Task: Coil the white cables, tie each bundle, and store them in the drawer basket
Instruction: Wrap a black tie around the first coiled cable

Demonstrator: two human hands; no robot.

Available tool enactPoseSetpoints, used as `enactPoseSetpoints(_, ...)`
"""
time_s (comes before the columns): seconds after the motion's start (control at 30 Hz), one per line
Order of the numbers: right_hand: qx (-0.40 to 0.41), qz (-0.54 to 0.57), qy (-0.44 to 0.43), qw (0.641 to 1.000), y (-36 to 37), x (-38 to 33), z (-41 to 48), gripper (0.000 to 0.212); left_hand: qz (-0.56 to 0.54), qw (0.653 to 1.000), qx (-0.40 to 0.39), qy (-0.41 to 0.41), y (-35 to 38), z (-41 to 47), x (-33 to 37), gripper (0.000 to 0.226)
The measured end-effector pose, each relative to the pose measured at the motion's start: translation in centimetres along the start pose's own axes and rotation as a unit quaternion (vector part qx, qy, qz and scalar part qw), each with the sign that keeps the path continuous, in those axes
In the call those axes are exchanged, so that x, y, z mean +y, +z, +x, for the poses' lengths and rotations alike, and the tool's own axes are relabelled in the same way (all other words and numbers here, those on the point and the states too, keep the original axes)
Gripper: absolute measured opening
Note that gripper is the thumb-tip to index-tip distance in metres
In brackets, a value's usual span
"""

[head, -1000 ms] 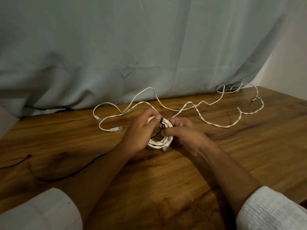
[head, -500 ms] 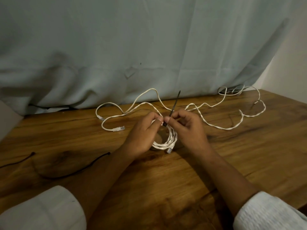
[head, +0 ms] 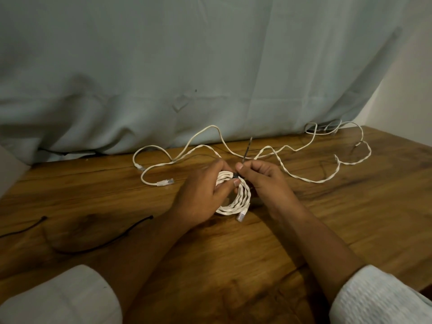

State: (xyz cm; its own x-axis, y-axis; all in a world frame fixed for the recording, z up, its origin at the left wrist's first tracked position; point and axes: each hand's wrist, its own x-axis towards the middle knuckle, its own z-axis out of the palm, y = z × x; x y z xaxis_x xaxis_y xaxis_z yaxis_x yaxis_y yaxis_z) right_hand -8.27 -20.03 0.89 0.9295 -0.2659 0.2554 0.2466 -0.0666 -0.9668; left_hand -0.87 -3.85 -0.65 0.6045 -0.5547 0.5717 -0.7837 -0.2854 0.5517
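A coiled white cable bundle rests on the wooden table in the middle. My left hand grips the coil's left side, thumb pressed on its top. My right hand pinches a thin black tie that wraps the coil's top; the tie's tail sticks up and away. One plug of the coil hangs at its near edge. Loose white cables sprawl uncoiled behind my hands, one with a plug end at the left. No drawer basket is in view.
Two more black ties lie on the table at the left. A pale cloth curtain hangs along the table's far edge. The table's right edge runs diagonally at the right.
The black tie's tail, tucked at the coil a second ago, now stands up from my right fingers. The tie sits tighter around the coil's top.
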Motion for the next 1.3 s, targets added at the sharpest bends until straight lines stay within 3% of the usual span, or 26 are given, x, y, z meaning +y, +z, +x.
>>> enactPoseSetpoints(0.53, -0.013, 0.098, 0.134, 0.986, -0.6, 0.8, 0.9, 0.012, 0.034, 0.999, 0.003, 0.031, -0.3, -0.5, 1.0, 0.024)
enactPoseSetpoints(0.67, -0.013, 0.121, 0.17, 0.978, -1.0, 0.9, 1.1, 0.033, 0.02, 0.999, -0.006, 0.047, -0.3, -0.5, 0.9, 0.021)
enactPoseSetpoints(1.07, -0.093, 0.114, 0.163, 0.976, -0.6, -0.3, 0.5, 0.046, -0.105, 0.994, 0.026, -0.034, -0.9, 0.2, 0.9, 0.009)
enactPoseSetpoints(1.2, -0.147, 0.058, 0.139, 0.978, -0.7, 0.1, 0.3, 0.045, -0.112, 0.991, 0.033, -0.065, -1.1, 0.4, 0.3, 0.01)
enactPoseSetpoints(1.3, -0.13, 0.045, 0.127, 0.982, -0.3, 0.6, 0.5, 0.054, -0.111, 0.992, 0.02, -0.062, -0.9, 0.5, 0.5, 0.012)
